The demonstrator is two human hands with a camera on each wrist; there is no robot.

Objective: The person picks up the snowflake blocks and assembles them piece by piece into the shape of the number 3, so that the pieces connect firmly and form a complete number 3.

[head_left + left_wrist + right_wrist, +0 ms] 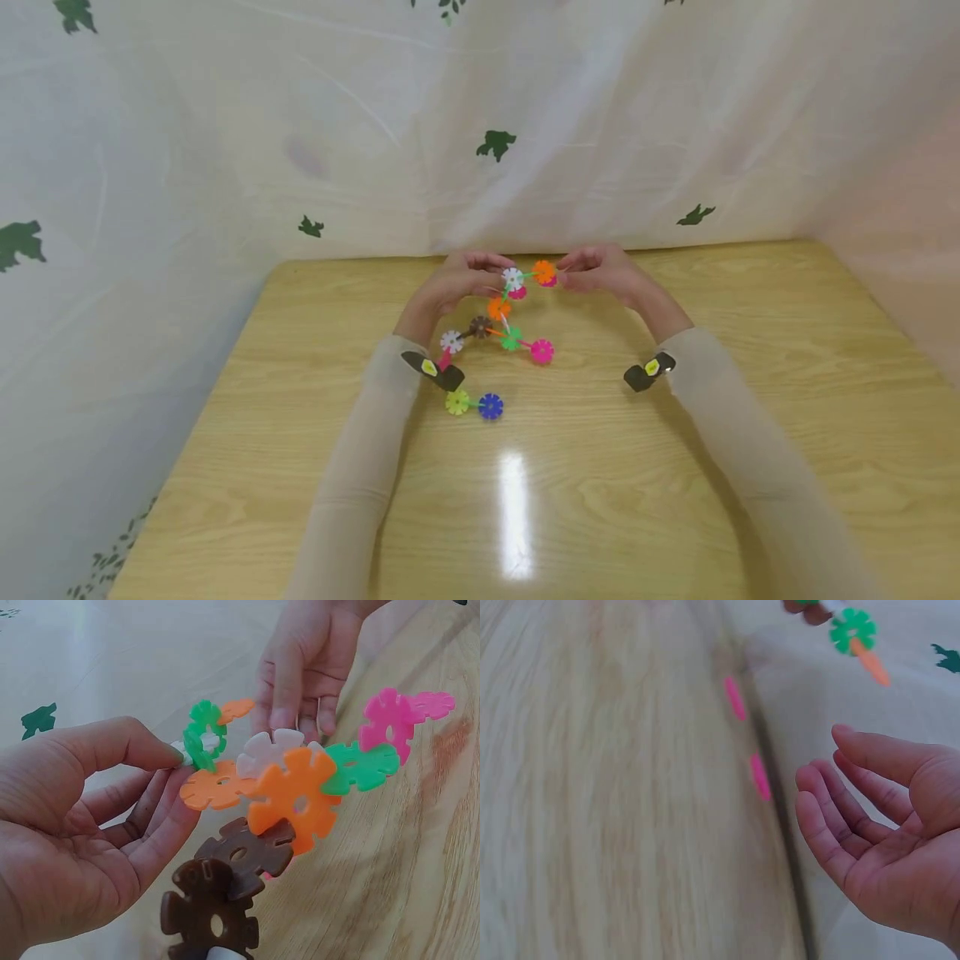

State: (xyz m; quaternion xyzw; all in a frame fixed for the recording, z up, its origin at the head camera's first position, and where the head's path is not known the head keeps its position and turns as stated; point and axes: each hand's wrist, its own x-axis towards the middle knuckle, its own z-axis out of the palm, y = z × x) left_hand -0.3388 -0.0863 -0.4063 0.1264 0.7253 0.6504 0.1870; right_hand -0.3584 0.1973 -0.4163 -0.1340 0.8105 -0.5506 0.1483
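Observation:
A chain of slotted plastic snowflake discs, in orange (296, 799), brown (214, 907), green, pink and white, hangs from my left hand (468, 279). In the left wrist view, the left thumb and fingers pinch a white disc (180, 752) joined to green discs (204, 720). At the chain's far end is an orange disc (543, 272). My right hand (603, 271) is just right of that disc. Its fingers (829, 844) are loosely bent with nothing between them, apart from the green disc (853, 631) in the right wrist view.
Two pink discs (735, 697) (760, 777) lie near the far edge of the wooden table (585, 467). Lower branches of the chain end in a blue disc (491, 406) and a pink disc (542, 351). A pale curtain (375, 150) with green leaf shapes hangs behind the table.

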